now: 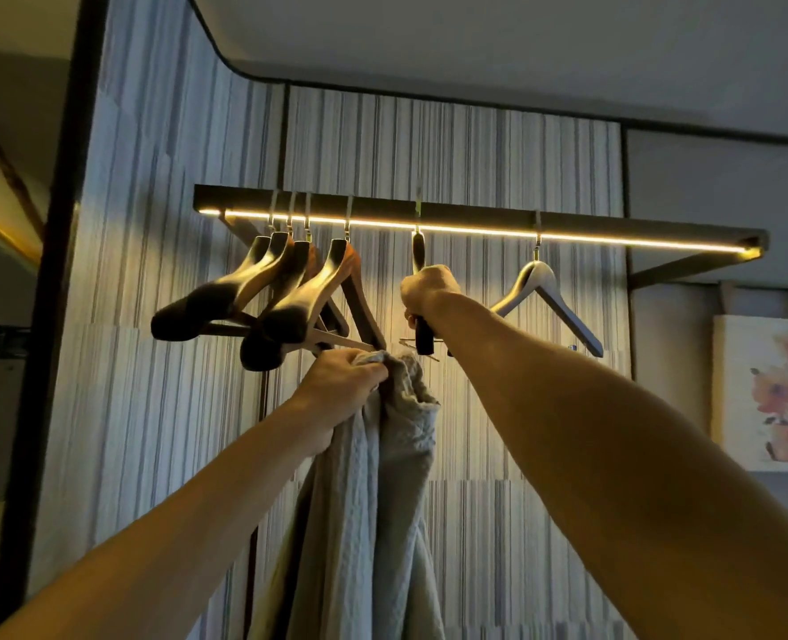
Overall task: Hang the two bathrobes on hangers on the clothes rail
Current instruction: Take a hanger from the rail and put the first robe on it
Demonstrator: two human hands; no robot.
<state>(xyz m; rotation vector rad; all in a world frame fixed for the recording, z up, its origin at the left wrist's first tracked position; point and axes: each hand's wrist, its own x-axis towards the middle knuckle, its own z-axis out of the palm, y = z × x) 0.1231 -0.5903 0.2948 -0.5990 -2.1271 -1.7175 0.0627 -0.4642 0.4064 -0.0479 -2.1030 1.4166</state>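
Note:
A pale waffle-weave bathrobe [373,491] hangs straight down from my left hand [339,385], which grips its upper edge just below the hangers. My right hand [426,288] is closed around a dark wooden hanger [420,251] that hangs by its hook from the clothes rail [475,217], seen edge-on. The rail is a dark bar with a lit strip along its underside. Only one bathrobe is in view.
Several wooden hangers [286,293] crowd the rail's left end, close above my left hand. A single empty hanger [544,297] hangs further right. Striped wall panels stand behind, a dark frame post [60,270] at the left, a flower picture [770,390] at the right.

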